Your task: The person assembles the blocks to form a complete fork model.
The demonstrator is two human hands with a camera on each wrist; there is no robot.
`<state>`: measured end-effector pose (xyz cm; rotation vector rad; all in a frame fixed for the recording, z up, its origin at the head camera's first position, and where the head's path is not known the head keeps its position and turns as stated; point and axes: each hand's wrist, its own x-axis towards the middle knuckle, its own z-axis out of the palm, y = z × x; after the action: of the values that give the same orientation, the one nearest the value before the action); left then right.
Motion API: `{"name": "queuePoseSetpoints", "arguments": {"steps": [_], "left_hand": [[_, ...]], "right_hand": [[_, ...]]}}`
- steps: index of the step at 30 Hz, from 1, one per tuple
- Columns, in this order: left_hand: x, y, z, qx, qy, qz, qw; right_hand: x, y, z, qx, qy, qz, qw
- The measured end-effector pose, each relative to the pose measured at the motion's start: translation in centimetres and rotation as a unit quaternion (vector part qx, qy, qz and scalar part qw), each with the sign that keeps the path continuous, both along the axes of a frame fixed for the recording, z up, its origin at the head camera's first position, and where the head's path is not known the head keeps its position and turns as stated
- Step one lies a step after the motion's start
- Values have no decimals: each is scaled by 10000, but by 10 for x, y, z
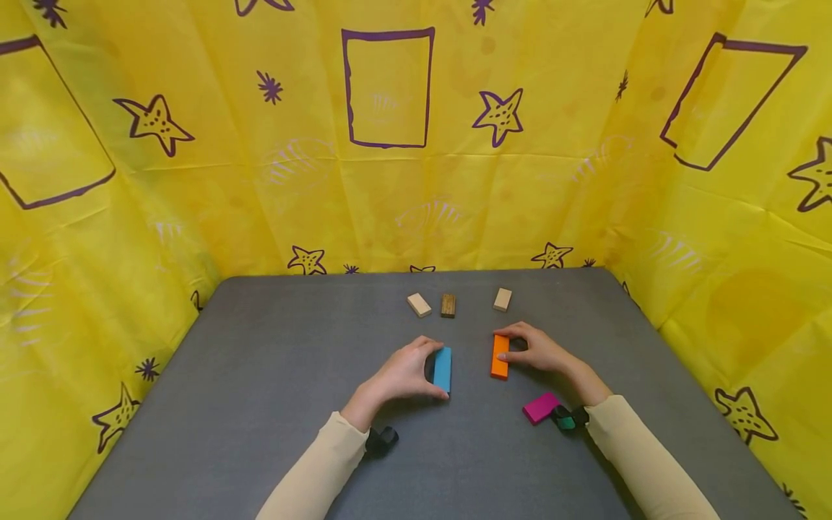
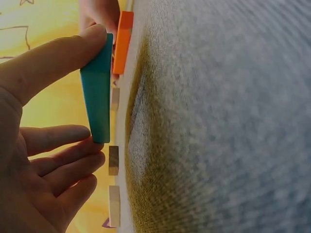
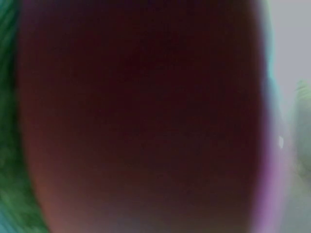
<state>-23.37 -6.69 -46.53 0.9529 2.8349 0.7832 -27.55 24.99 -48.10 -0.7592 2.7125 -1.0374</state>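
Note:
My left hand (image 1: 408, 371) pinches a blue rectangular block (image 1: 443, 370) by its two short ends, thumb at the near end. In the left wrist view the blue block (image 2: 97, 94) hangs a little above the table, with a shadow beneath. To its right, my right hand (image 1: 541, 352) grips an orange block (image 1: 499, 360) between thumb and fingers; whether it touches the table I cannot tell. A magenta block (image 1: 541, 408) lies below the right hand, next to the wrist camera. A dark blurred surface, its kind unclear, fills most of the right wrist view.
Toward the far edge of the grey table (image 1: 260, 375) lie three small wooden blocks: a pale one (image 1: 419, 305), a dark brown one (image 1: 448, 305) and another pale one (image 1: 503, 299). Yellow patterned curtains (image 1: 390, 209) stand behind the table and along both sides.

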Motion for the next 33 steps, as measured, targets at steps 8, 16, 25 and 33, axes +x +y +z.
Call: {"name": "queuePoseSetpoints", "arguments": {"steps": [8, 16, 25, 33], "left_hand": [[2, 3, -1, -56, 17, 34, 10000], [4, 6, 2, -133, -66, 126, 9998], [4, 8, -2, -205, -177, 213, 9994], [4, 10, -7, -315, -261, 271, 9988]], "right_hand": [[-1, 0, -1, -10, -12, -4, 10000], [-1, 1, -1, -14, -39, -31, 10000], [0, 1, 0, 5, -20, -12, 10000], [0, 1, -1, 10, -48, -20, 10000]]}}
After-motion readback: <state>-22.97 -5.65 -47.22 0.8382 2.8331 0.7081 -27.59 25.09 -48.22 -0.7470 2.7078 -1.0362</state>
